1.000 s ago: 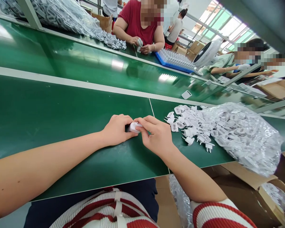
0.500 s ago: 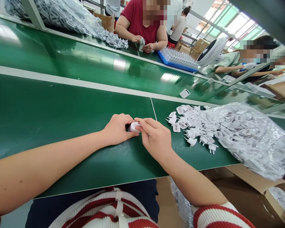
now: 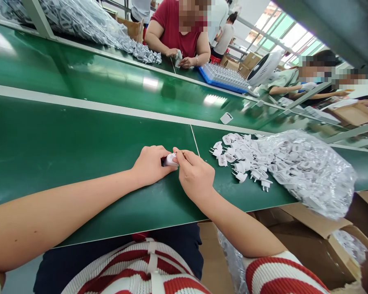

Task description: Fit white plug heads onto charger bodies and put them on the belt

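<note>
Near the middle of the green work surface point(image 3: 88, 139), my left hand point(image 3: 150, 165) is closed around a small white plug piece point(image 3: 171, 159). A dark part shows at its left side, beside my palm. My right hand point(image 3: 198, 171) pinches the other end of the same plug, with thumb and forefinger pressed against it. My fingers hide most of that end. To the right of my right hand lies a loose pile of white plug parts point(image 3: 242, 153) with two pins each, spilling from a clear plastic bag point(image 3: 328, 179).
A single white cover point(image 3: 226, 118) lies on the green strip beyond the pale rail point(image 3: 110, 109). Across it, a person in red point(image 3: 184, 45) handles a pale part near a blue tray point(image 3: 223, 79) of pins. Open cardboard boxes point(image 3: 322, 249) stand below the table edge at right.
The camera view has shifted slightly, so the pile and bag appear farther left. My right fingers have curled closer over the plug's end, and a small brass-coloured tip seen before is now mostly covered.
</note>
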### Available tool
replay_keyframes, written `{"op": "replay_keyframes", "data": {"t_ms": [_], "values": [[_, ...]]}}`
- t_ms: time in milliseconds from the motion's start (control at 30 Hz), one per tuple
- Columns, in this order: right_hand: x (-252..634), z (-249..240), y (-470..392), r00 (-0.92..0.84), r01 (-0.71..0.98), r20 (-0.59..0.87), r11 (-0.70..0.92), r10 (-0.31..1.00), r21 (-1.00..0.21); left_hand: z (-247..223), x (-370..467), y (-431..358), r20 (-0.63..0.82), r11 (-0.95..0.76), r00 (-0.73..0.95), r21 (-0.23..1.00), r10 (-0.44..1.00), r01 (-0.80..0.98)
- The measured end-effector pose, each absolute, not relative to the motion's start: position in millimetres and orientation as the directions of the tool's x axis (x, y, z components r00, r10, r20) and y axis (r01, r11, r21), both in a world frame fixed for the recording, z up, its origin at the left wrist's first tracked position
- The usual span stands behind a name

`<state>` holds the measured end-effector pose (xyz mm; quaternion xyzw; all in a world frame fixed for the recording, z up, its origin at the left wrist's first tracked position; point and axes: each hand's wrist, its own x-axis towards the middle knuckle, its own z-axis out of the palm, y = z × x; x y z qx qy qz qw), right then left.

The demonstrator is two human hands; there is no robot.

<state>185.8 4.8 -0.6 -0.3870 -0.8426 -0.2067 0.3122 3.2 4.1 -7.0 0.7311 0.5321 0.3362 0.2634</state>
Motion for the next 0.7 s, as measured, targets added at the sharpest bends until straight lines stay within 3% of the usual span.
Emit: {"op": "replay_keyframes", "data": {"t_ms": [100, 233, 467, 700], "values": [[188.6, 2.8, 3.2, -0.51, 0.756, 0.643, 0.654, 0.572, 0.018, -8.0, 1.9, 6.2, 0.207, -0.292, 0.211, 0.761, 0.955, 0.578], [191.4, 12.1, 1.6, -0.442, 0.734, 0.567, 0.644, 0.695, -0.218, -8.5, 0.8, 7.3, 0.215, -0.303, 0.22, 0.775, 0.952, 0.555], [184.7, 18.3, 12.1, -0.425, 0.607, 0.471, 0.629, 0.773, -0.485, -6.0, 2.1, 4.8, 0.199, -0.294, 0.226, 0.782, 0.953, 0.549], [186.6, 21.9, 20.5, -0.464, 0.622, 0.483, 0.662, 0.742, -0.419, -5.6, 5.0, 2.8, 0.217, -0.29, 0.195, 0.775, 0.957, 0.562]]}}
